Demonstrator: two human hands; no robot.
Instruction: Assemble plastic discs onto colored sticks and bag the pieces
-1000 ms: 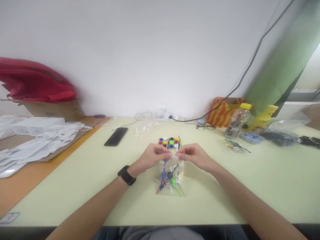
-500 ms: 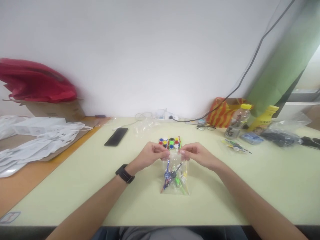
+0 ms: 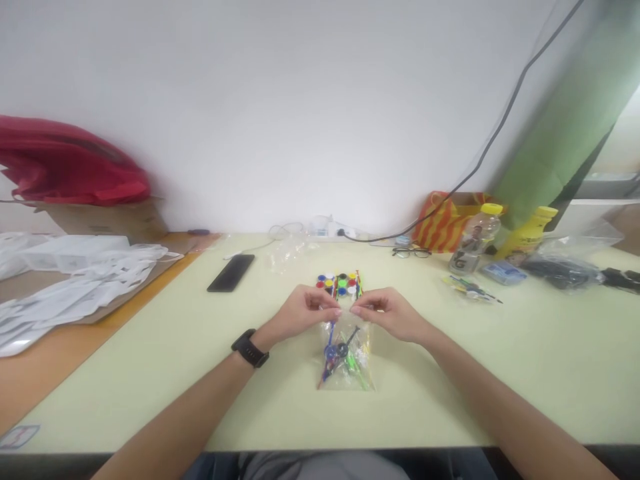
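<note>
A small clear plastic bag (image 3: 346, 363) of coloured parts, blue, green, black and yellow, lies on the pale yellow table (image 3: 150, 360) in front of me. My left hand (image 3: 305, 312), with a black watch on its wrist, pinches the bag's top edge from the left. From the right, my right hand (image 3: 387, 313) pinches the same edge, fingertips almost touching the left ones. Just behind the hands lies a cluster of small round coloured pieces (image 3: 340, 284).
A black phone (image 3: 231, 273) lies to the back left. White bags and paper (image 3: 75, 273) and a red bag (image 3: 70, 163) on a cardboard box fill the left. Glasses (image 3: 411, 252), two bottles (image 3: 473, 240), a striped bag and plastic packets stand back right. A cable hangs along the wall.
The hands spread slightly apart along the bag's top half a second ago, then came back together. The bag shifted a little with them.
</note>
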